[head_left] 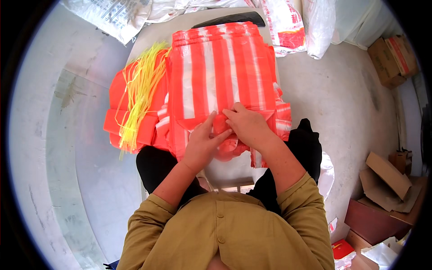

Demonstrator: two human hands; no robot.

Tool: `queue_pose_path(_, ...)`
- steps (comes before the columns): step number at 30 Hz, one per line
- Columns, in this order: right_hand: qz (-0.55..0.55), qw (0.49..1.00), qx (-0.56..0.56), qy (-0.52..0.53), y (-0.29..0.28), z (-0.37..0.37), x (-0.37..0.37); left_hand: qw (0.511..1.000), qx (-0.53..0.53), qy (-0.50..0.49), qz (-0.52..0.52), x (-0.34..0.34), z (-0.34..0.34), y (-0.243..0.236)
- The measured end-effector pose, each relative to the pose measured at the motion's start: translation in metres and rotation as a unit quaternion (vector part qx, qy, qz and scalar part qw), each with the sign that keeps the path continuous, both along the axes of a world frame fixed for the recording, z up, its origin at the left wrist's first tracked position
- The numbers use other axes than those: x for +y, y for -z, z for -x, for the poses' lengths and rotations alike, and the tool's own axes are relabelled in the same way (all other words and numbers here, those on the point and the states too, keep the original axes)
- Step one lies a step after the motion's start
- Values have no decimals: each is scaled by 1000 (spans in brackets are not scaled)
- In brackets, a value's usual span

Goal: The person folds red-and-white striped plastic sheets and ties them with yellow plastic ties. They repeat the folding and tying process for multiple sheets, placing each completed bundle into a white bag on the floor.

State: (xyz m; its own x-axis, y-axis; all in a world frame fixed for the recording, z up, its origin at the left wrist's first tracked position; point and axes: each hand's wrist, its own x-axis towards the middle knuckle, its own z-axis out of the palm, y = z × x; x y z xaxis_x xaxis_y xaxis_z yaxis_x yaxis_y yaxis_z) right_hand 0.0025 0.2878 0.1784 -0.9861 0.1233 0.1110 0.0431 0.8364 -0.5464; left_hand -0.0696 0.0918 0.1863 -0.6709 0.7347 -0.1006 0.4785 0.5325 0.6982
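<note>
A thick stack of red-and-white striped plastic bags [220,72] lies in front of me, its near end hanging over my lap. Both hands work at that near end, on the top bag. My left hand [200,140] has its fingers closed on the bunched red film, index finger and thumb reaching over it. Just right of it, my right hand [248,126] is closed on the folded edge of the same bag, fingers bent. Its thumb is mostly hidden. Crumpled red film bulges between and below the hands.
Yellow strips [143,90] lie in a bundle over folded red material [118,96] left of the stack. A dark curved object [231,19] sits behind it. White printed sacks [283,27] stand at the back. Cardboard boxes [387,63] are on the right, with an opened carton [384,182] nearer.
</note>
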Motion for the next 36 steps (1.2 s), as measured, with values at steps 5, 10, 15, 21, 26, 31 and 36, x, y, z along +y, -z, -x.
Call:
queue_pose_path(5,7,1000,3,-2,0,0,0,937,332,102,-42,-11,5,21)
queue_pose_path(10,47,998,42,10,0,-5,3,922,366,106,-65,-5,7,23)
queue_pose_path(15,284,952,76,84,0,-12,22,931,336,130,-65,-1,13,16)
queue_pose_path(21,345,935,55,64,-17,-22,34,957,248,87,-122,3,18,15)
queue_pose_path(26,301,945,33,-124,-27,-29,22,980,148,6,-135,7,19,17)
queue_pose_path(31,98,967,153,-176,0,-23,11,989,72,-53,-118,15,25,20)
queue_pose_path(36,-37,965,206,-160,9,-16,13,985,28,-113,-124,22,20,17)
